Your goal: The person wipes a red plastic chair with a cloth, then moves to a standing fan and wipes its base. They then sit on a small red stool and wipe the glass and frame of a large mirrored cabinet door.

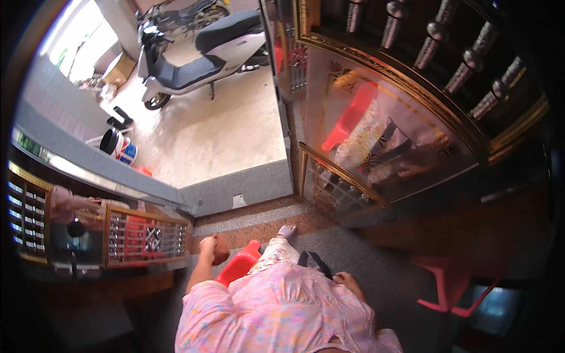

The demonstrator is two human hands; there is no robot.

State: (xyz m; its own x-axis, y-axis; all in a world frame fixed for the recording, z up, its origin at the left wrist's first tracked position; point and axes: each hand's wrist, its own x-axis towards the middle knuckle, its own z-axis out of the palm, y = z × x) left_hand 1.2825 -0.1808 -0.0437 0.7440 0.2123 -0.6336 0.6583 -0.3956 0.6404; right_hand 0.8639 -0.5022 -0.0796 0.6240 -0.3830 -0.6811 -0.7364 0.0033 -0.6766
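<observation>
My left hand (214, 249) is raised at my side with its fingers curled. It is blurred, and I cannot tell whether anything is in it. Just right of it is a red plastic seat (239, 264), partly covered by my patterned shirt. My right hand (348, 281) is low at my other side, its fingers bent near the end of a black strap-like item (318, 264). Whether they grip it is not clear. One foot in a pale sandal (287, 230) is on the floor ahead, near the brown stone band of the threshold (309, 223).
A metal door with glossy panels (397, 128) and gold trim stands at the right; another door panel (148, 236) is at the left. Past the grey sill (238, 187) are a scooter (190, 66), a motorcycle (190, 20), and buckets (119, 145). A red plastic chair (446, 282) stands at the right.
</observation>
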